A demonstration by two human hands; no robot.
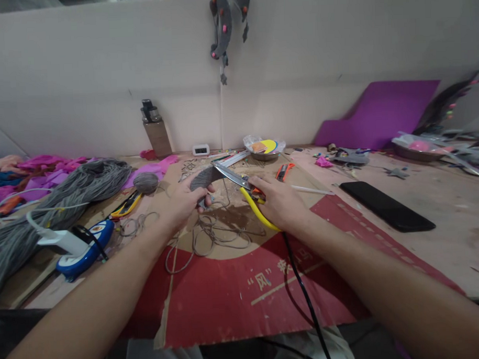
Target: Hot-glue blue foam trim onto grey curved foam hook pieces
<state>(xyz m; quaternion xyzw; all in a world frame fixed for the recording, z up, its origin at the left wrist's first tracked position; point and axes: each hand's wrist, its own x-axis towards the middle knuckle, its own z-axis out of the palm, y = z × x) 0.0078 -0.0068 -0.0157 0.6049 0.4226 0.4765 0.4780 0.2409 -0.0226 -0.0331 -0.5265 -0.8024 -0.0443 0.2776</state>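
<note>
My left hand (193,194) is closed on a grey, curved, yarn-covered piece (204,179), shaped like a crescent. My right hand (277,199) grips scissors (231,175) with silver blades and a yellow handle. The blade tips reach the far end of the grey piece. Loose grey yarn (210,235) trails in loops below both hands, over a red and tan cardboard sheet (212,301). From beneath my right hand a black cord (302,287) runs down toward me; what it joins is hidden.
To the left lie a grey yarn bundle (78,190), a yarn ball (146,181), a yellow utility knife (128,204) and a blue power strip (85,255). An orange utility knife (284,171) and a bowl (264,155) sit behind. A black phone (385,206) lies right.
</note>
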